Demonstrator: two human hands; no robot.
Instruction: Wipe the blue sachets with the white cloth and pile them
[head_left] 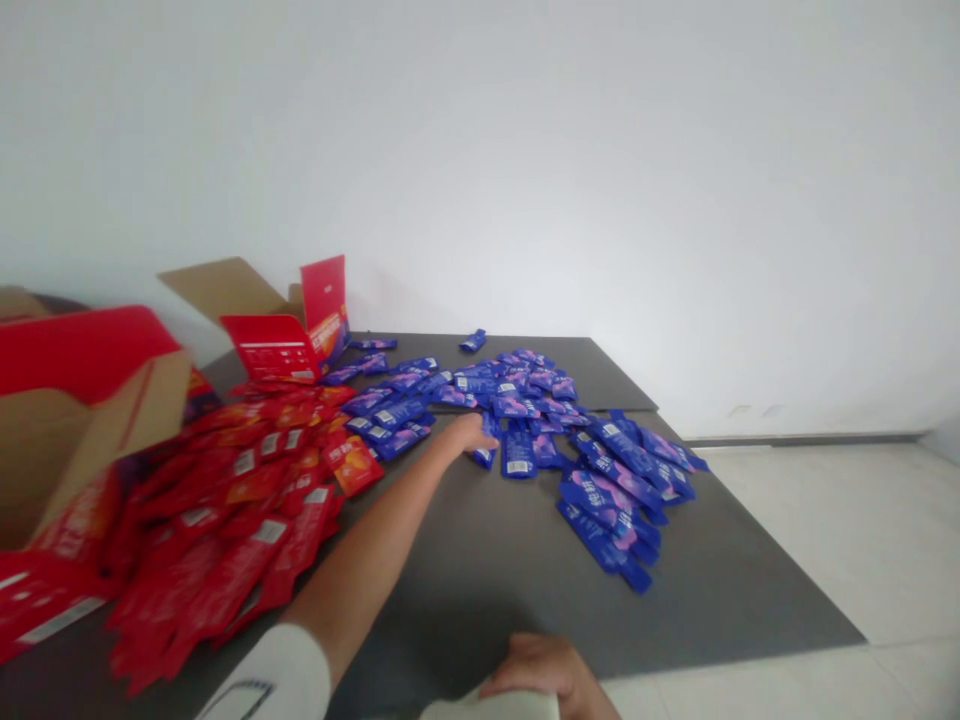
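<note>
Red sachets [225, 510] beside opened cardboard cartons [67, 450] on a grey table [525, 570], tiled floor [810, 520] beyond

Entry one: we record a white long sleeve [274, 678] on the left arm, its cuff ending partway along the left forearm [367, 565]. Near its lower edge we note a thin dark outlined marking [241, 697], too small for us to read. Entry two: a bare left hand [466, 432]. Entry three: a bare right hand [541, 668]. Beneath it lies a strip of off-white cloth [491, 706], which we cannot firmly class as a sleeve.
</note>
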